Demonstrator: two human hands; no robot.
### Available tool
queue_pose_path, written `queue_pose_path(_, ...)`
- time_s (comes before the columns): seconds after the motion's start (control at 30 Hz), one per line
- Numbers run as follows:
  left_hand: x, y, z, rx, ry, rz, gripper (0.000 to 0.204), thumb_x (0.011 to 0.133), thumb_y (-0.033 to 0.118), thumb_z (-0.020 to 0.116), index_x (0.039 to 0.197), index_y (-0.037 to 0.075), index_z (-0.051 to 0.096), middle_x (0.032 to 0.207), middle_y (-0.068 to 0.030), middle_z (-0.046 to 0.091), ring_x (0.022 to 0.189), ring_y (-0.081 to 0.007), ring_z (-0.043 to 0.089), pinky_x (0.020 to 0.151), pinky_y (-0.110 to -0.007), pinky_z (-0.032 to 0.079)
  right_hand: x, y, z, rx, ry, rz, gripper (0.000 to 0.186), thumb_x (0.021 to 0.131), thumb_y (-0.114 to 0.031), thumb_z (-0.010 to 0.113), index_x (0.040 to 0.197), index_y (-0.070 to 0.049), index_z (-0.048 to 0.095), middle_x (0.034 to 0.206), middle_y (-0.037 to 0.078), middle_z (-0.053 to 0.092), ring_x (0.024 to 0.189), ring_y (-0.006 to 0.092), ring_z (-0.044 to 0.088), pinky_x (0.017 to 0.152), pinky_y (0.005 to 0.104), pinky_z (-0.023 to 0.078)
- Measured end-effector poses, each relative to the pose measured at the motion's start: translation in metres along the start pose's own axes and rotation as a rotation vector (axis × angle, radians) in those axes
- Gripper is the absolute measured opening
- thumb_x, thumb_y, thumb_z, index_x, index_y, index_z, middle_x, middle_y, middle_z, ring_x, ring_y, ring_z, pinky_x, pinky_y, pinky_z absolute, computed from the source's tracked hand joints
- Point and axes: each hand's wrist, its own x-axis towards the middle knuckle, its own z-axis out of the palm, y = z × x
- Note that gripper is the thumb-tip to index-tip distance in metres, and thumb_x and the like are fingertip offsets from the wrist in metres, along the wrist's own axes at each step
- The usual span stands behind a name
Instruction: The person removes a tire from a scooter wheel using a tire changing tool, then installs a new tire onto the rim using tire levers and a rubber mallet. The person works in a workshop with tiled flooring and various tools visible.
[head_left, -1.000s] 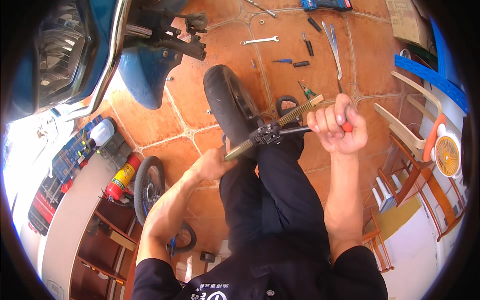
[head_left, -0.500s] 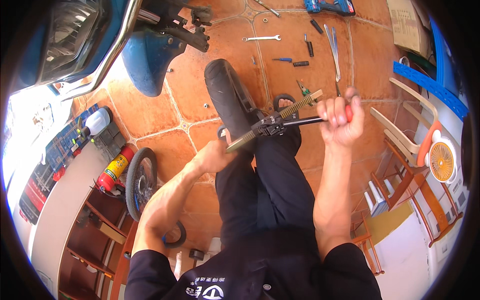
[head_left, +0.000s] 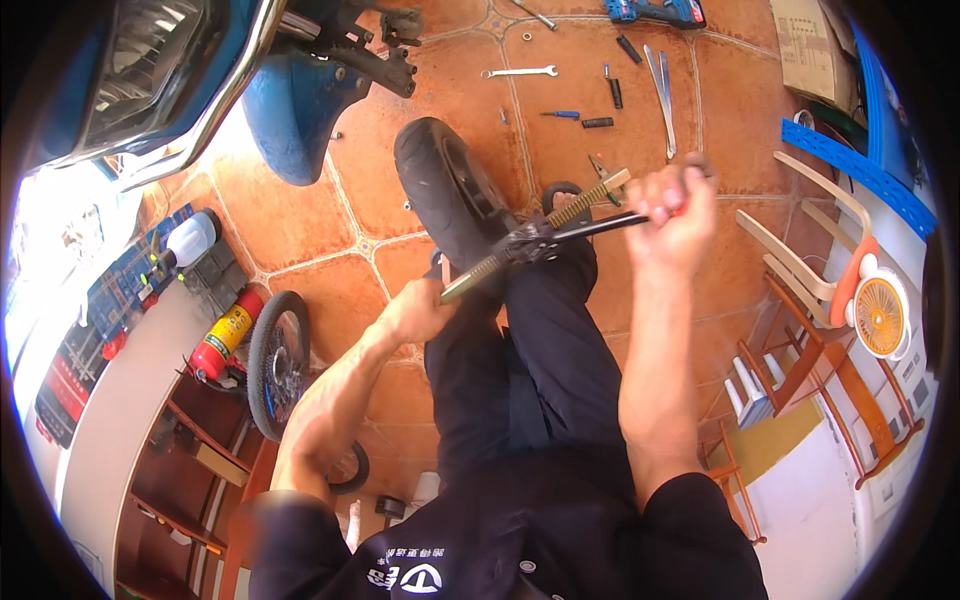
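A wheel with a black tyre (head_left: 428, 165) stands between my feet and shins. Across it lies a ratchet-lever tool: a brass-coloured toothed bar (head_left: 474, 276) runs through a black ratchet head (head_left: 530, 242), and a black lever (head_left: 600, 224) sticks out to the right. My left hand (head_left: 416, 312) is closed around the near left end of the bar. Wrapped round the lever's grip is my right hand (head_left: 672, 215), slightly blurred, with a bit of red showing at the grip. The tool's contact with the tyre is hidden by the head and my legs.
An open-end spanner (head_left: 520, 72), a blue-handled screwdriver (head_left: 562, 114), silver strips (head_left: 660, 100) and a blue power tool (head_left: 655, 12) lie on the tiles ahead. A blue motor scooter (head_left: 300, 110) stands far left, a fire extinguisher (head_left: 226, 335) left, a fan (head_left: 880, 312) right.
My right hand has swung the lever away from me and slightly left, closer to the toothed bar. My left hand keeps its grip on the bar's end. The whole view has shifted a little.
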Motion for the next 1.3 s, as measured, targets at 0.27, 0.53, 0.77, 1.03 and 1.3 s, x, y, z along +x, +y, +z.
queue_pose_path(0.27,0.001,-0.014,0.02,0.062,0.105,0.092,0.031,0.081,0.028,0.063,0.075,-0.002,0.06,0.061,-0.0216,0.057,0.06,-0.0344,0.061,0.056,-0.042,0.046,0.032,-0.023,-0.046,0.11,-0.083,0.014,0.019,0.091,-0.011,0.041,0.097,-0.01,0.06,0.052,-0.004,0.04,0.041,0.0086,0.034,0.046,0.0271,0.033)
queue_pose_path(0.53,-0.051,-0.006,0.004,0.145,0.24,-0.009,0.028,0.079,0.023,0.063,0.074,-0.004,0.058,0.064,-0.0256,0.058,0.066,-0.0416,0.061,0.061,-0.046,0.048,0.035,-0.077,-0.035,0.051,-0.473,-0.034,0.016,0.093,-0.014,0.044,0.103,-0.011,0.056,0.058,-0.006,0.04,0.049,0.0056,0.039,0.057,0.0259,0.035)
queue_pose_path(0.77,-0.068,0.038,-0.004,0.228,0.43,0.077,0.024,0.078,0.015,0.061,0.091,-0.004,0.053,0.065,-0.0249,0.061,0.062,-0.0437,0.061,0.06,-0.049,0.051,-0.021,-0.167,-0.075,-0.977,-0.444,0.184,0.039,0.095,-0.025,0.05,0.122,0.003,0.049,0.098,0.013,0.061,0.087,0.0213,0.062,0.085,0.0385,0.051)
queue_pose_path(1.03,0.018,0.153,0.036,0.124,0.335,0.36,0.025,0.082,0.018,0.053,0.09,-0.005,0.047,0.072,-0.0275,0.061,0.067,-0.0459,0.06,0.065,-0.055,0.047,-0.049,-0.096,-0.121,-0.633,-0.144,0.68,0.034,0.094,-0.012,0.051,0.127,-0.007,0.042,0.091,0.009,0.061,0.071,0.0124,0.061,0.061,0.0275,0.051)
queue_pose_path(1.3,0.09,0.191,0.077,0.156,0.243,0.311,0.027,0.083,0.019,0.053,0.092,-0.006,0.048,0.075,-0.0274,0.063,0.071,-0.0461,0.062,0.068,-0.053,0.05,0.002,0.022,-0.131,0.023,0.226,0.39,0.051,0.09,-0.007,0.053,0.137,-0.017,0.034,0.108,0.013,0.058,0.097,0.0243,0.058,0.086,0.0414,0.049)
